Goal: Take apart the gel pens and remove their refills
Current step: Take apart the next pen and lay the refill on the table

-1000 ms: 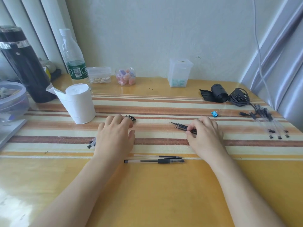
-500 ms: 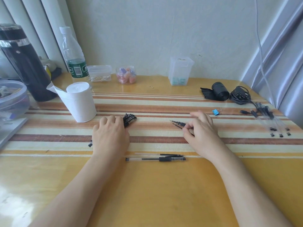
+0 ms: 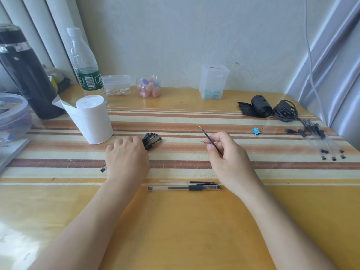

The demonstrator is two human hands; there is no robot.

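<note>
Head view: hands amid open tabletop

Glossy tabletop, clear plastic pen

Tissue roll, water bottle, blue clip.

Bare table is lying open between the 2 forearms, in front of the assembled pen and loose refill that are barring the near strip. The paper roll is standing just beyond the left hand, crowding that side. Empty barrels and a black cable are cluttering the far right; the striped middle is staying open.
</note>
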